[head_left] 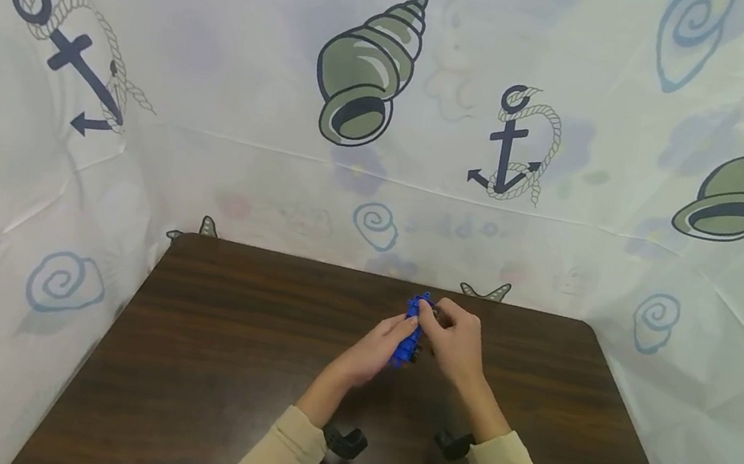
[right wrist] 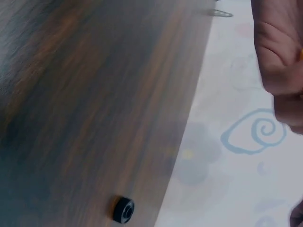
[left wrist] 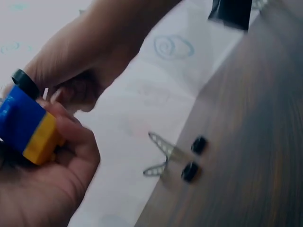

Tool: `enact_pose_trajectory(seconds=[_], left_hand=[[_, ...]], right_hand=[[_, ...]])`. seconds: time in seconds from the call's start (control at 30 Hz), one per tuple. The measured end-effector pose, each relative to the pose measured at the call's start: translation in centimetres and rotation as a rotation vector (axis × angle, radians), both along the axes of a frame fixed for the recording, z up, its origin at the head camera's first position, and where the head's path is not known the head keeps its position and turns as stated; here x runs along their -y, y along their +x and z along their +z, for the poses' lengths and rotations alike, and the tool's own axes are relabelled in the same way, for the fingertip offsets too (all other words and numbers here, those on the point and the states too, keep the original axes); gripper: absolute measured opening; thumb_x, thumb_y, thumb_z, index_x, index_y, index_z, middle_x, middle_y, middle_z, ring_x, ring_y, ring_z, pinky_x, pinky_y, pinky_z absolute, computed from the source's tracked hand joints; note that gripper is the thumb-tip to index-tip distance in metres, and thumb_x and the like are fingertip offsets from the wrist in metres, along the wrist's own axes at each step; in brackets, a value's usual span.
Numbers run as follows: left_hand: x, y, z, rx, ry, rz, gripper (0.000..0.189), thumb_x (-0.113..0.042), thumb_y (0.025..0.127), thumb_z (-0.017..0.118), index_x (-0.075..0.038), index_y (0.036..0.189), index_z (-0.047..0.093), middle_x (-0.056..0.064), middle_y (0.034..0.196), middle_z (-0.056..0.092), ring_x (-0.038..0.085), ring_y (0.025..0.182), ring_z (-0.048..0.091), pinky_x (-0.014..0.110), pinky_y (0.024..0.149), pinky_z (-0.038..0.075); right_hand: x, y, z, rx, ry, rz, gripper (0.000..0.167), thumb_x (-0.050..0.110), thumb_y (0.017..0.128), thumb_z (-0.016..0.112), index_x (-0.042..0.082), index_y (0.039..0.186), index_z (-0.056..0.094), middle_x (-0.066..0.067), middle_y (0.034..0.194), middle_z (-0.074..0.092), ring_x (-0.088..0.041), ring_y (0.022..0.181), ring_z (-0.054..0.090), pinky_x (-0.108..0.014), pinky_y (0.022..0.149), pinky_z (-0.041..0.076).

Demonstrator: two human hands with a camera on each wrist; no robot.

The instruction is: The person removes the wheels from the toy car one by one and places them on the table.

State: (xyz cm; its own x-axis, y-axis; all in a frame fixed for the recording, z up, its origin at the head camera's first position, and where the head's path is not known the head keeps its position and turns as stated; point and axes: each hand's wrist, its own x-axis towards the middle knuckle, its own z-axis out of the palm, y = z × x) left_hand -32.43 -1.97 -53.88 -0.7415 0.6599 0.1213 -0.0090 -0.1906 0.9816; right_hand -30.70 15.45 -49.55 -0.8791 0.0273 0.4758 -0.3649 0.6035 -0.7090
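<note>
A blue and yellow toy car (head_left: 408,343) is held up over the table's far half, with black wheels along its right side. My left hand (head_left: 368,351) grips it from the left, thumb over its blue underside. In the left wrist view, the car's blue and yellow body (left wrist: 29,118) sits in my curled left fingers, a black wheel (left wrist: 24,83) at its upper edge. My right hand (head_left: 456,344) is at the car's far right corner, thumb and curled forefinger pinching a wheel there, which the fingers mostly hide.
Two loose black wheels, one nearer (left wrist: 190,171) and one beside it (left wrist: 199,144), lie near the edge of the dark wooden table (head_left: 211,369). One wheel (right wrist: 124,210) also shows in the right wrist view. A sea-patterned cloth (head_left: 240,187) hangs behind and at the sides.
</note>
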Motion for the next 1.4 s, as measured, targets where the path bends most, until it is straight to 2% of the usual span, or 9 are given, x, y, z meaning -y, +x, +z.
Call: enact_pose_trajectory(seconds=[0.13, 0.27, 0.4, 0.67, 0.83, 0.97, 1.07, 1.23, 1.4], left_hand=[[-0.3, 0.5, 0.5, 0.087, 0.142, -0.120, 0.053, -0.046, 0.118, 0.032, -0.003, 0.145, 0.050, 0.002, 0.107, 0.062, 0.013, 0.088, 0.058, 0.033, 0.083, 0.054], [-0.7, 0.7, 0.9, 0.135, 0.186, -0.148, 0.045, -0.047, 0.117, 0.035, -0.009, 0.131, 0.054, -0.001, 0.098, 0.062, 0.013, 0.083, 0.059, 0.032, 0.079, 0.055], [-1.0, 0.9, 1.0, 0.178, 0.170, -0.145, 0.048, -0.050, 0.117, 0.036, -0.008, 0.131, 0.055, 0.000, 0.097, 0.061, 0.014, 0.084, 0.059, 0.030, 0.079, 0.056], [-1.4, 0.7, 0.3, 0.098, 0.070, -0.028, 0.064, -0.052, 0.118, 0.031, -0.006, 0.162, 0.039, 0.002, 0.113, 0.060, 0.015, 0.094, 0.058, 0.033, 0.084, 0.056], [-0.9, 0.3, 0.3, 0.086, 0.015, 0.092, 0.061, -0.052, 0.117, 0.034, -0.006, 0.155, 0.048, 0.011, 0.118, 0.063, 0.018, 0.097, 0.059, 0.037, 0.083, 0.055], [-0.3, -0.1, 0.4, 0.060, -0.016, 0.157, 0.059, -0.051, 0.116, 0.037, -0.003, 0.143, 0.056, 0.018, 0.130, 0.064, 0.023, 0.111, 0.062, 0.041, 0.089, 0.055], [0.2, -0.4, 0.5, 0.056, -0.018, 0.178, 0.057, -0.051, 0.116, 0.038, -0.002, 0.140, 0.058, 0.016, 0.130, 0.065, 0.023, 0.111, 0.062, 0.037, 0.085, 0.055], [0.7, -0.7, 0.5, 0.057, -0.005, 0.207, 0.056, -0.050, 0.116, 0.040, -0.001, 0.138, 0.058, 0.012, 0.122, 0.064, 0.019, 0.096, 0.060, 0.035, 0.077, 0.055], [1.1, -0.9, 0.5, 0.050, -0.011, 0.227, 0.055, -0.052, 0.115, 0.041, -0.006, 0.140, 0.060, 0.012, 0.124, 0.065, 0.020, 0.098, 0.061, 0.040, 0.081, 0.055]], right_hand=[[0.0, 0.1, 0.4, -0.113, -0.129, 0.072, 0.054, 0.016, 0.101, 0.073, 0.014, 0.062, 0.036, 0.006, 0.052, 0.030, -0.006, 0.042, 0.026, -0.026, 0.039, 0.021], [0.2, 0.3, 0.7, -0.141, -0.172, 0.080, 0.054, 0.010, 0.099, 0.071, 0.011, 0.060, 0.034, 0.009, 0.054, 0.029, -0.003, 0.044, 0.024, -0.024, 0.040, 0.019], [0.5, 0.5, 0.5, -0.114, -0.190, 0.020, 0.053, 0.010, 0.098, 0.070, 0.011, 0.058, 0.036, 0.009, 0.053, 0.032, -0.002, 0.045, 0.027, -0.021, 0.041, 0.019], [1.0, 0.5, 0.1, -0.012, -0.324, 0.009, 0.055, 0.016, 0.107, 0.064, 0.008, 0.057, 0.042, 0.007, 0.051, 0.038, -0.005, 0.044, 0.031, -0.023, 0.043, 0.024], [0.9, 0.4, 0.1, 0.014, -0.234, 0.052, 0.056, 0.025, 0.113, 0.055, 0.004, 0.062, 0.043, 0.006, 0.057, 0.036, -0.006, 0.051, 0.031, -0.025, 0.049, 0.027], [0.1, 0.2, -0.1, 0.062, -0.258, 0.089, 0.068, 0.041, 0.117, 0.042, 0.001, 0.062, 0.038, 0.004, 0.057, 0.030, -0.009, 0.052, 0.026, -0.027, 0.052, 0.021], [-1.1, -0.2, -0.5, 0.110, -0.290, 0.115, 0.072, 0.048, 0.119, 0.029, -0.001, 0.067, 0.034, 0.000, 0.058, 0.028, -0.012, 0.052, 0.023, -0.029, 0.053, 0.021], [-4.3, -0.7, -1.5, 0.193, -0.159, 0.080, 0.070, 0.049, 0.119, 0.019, 0.000, 0.074, 0.038, -0.003, 0.062, 0.033, -0.014, 0.054, 0.027, -0.031, 0.055, 0.027], [-7.8, -0.7, -2.7, 0.325, 0.028, -0.027, 0.067, 0.063, 0.114, 0.024, 0.007, 0.084, 0.043, -0.003, 0.072, 0.039, -0.018, 0.061, 0.033, -0.034, 0.058, 0.033]])
